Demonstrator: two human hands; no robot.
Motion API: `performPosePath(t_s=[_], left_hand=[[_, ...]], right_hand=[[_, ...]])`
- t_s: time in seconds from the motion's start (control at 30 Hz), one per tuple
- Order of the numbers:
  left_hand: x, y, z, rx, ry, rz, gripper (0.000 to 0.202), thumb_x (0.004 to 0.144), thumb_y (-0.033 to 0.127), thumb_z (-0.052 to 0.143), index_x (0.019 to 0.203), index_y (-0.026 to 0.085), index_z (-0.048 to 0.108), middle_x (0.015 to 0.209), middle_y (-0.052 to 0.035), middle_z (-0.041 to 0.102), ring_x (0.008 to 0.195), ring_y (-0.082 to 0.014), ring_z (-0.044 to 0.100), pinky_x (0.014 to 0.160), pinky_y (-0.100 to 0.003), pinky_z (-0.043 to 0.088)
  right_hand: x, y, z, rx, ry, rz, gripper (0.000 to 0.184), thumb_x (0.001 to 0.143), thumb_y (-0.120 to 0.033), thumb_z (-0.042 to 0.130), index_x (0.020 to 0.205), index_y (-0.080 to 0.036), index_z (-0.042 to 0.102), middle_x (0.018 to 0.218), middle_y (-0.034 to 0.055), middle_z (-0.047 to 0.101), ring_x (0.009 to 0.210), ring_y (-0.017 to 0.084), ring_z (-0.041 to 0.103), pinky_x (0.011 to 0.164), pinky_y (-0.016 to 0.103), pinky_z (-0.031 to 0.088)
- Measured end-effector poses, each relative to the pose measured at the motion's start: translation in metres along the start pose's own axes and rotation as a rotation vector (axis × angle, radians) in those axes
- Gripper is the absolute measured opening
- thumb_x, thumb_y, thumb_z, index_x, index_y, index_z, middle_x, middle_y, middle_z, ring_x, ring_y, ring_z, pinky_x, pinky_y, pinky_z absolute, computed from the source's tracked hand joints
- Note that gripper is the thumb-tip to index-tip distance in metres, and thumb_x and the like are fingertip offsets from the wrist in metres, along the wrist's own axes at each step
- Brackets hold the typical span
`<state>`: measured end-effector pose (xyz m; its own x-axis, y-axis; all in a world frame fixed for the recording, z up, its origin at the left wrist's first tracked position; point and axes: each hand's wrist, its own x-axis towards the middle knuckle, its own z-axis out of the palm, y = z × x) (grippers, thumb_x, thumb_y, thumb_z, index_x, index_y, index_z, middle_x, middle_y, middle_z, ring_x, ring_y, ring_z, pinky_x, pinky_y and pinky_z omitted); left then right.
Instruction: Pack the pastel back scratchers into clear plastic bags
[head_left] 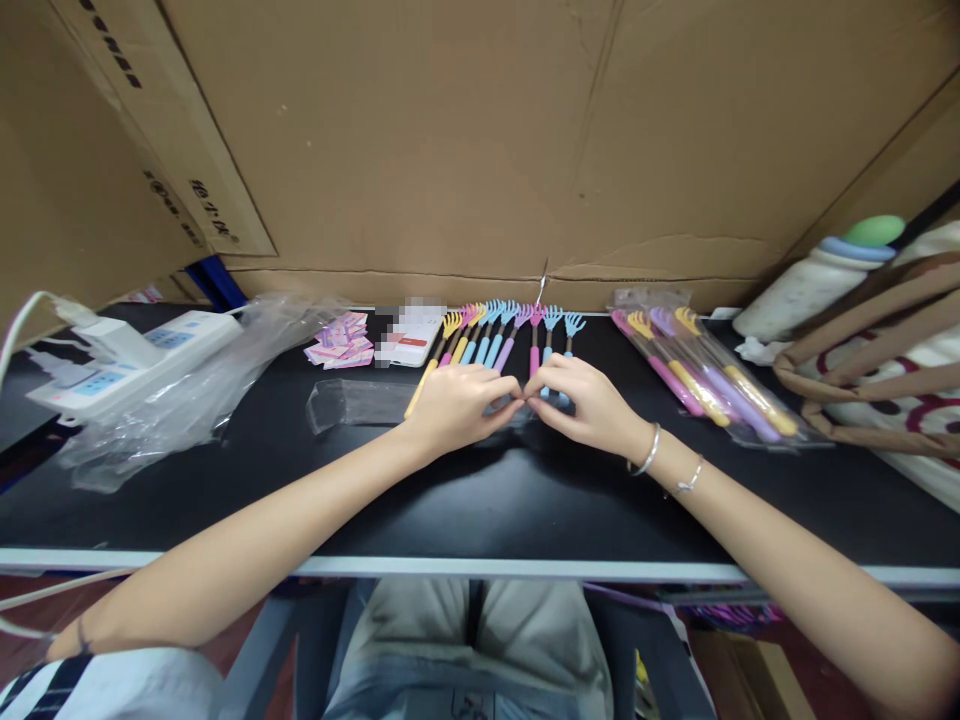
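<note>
My left hand and my right hand meet at mid-table, thumbs and forefingers pinched with the tips almost touching. A clear plastic bag lies flat at the left and runs under my left hand. Its end seems to be between my fingertips, though the film is hard to see there. Just behind my hands lies a row of several small back scratchers in yellow, pink, blue and purple, their claw ends pointing away. My hands hide some of the handles.
Packed back scratchers in clear bags lie at the right, near a white bottle and a brown-handled bag. To the left are pink cards, a white boxy item, crumpled plastic film and a power strip. Cardboard walls the back.
</note>
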<state>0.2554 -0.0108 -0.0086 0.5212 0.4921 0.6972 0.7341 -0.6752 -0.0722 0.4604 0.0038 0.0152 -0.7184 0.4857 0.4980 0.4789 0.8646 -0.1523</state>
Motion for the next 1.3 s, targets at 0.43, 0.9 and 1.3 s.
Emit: performPosePath(t_s=[0.43, 0.9, 1.3], left_hand=[[0.0001, 0.0003, 0.0006, 0.031, 0.019, -0.013, 0.026, 0.09, 0.037, 0.05, 0.074, 0.022, 0.065, 0.062, 0.0013, 0.061, 0.062, -0.0123, 0.058, 0.054, -0.027, 0.028], [0.0013, 0.0014, 0.0011, 0.042, 0.074, -0.006, 0.022, 0.086, 0.034, 0.055, 0.069, 0.023, 0.063, 0.06, 0.004, 0.06, 0.061, -0.0106, 0.058, 0.054, -0.027, 0.029], [0.001, -0.0015, 0.0011, 0.026, 0.032, -0.009, 0.026, 0.09, 0.035, 0.049, 0.074, 0.023, 0.065, 0.063, 0.0026, 0.063, 0.063, -0.0115, 0.06, 0.054, -0.027, 0.029]], right_hand=[[-0.0006, -0.0002, 0.0045, -0.032, 0.006, 0.011, 0.003, 0.082, -0.017, 0.054, 0.081, -0.02, 0.054, 0.075, 0.0022, 0.058, 0.071, 0.017, 0.053, 0.067, 0.028, 0.037], [-0.001, 0.0008, 0.0056, -0.046, 0.026, -0.013, 0.006, 0.083, -0.017, 0.054, 0.078, -0.019, 0.054, 0.074, 0.0017, 0.054, 0.067, 0.014, 0.051, 0.062, 0.025, 0.039], [-0.0001, -0.0004, 0.003, -0.132, 0.05, -0.003, 0.008, 0.087, -0.021, 0.052, 0.081, -0.019, 0.057, 0.072, 0.0023, 0.057, 0.07, 0.016, 0.052, 0.065, 0.027, 0.038]])
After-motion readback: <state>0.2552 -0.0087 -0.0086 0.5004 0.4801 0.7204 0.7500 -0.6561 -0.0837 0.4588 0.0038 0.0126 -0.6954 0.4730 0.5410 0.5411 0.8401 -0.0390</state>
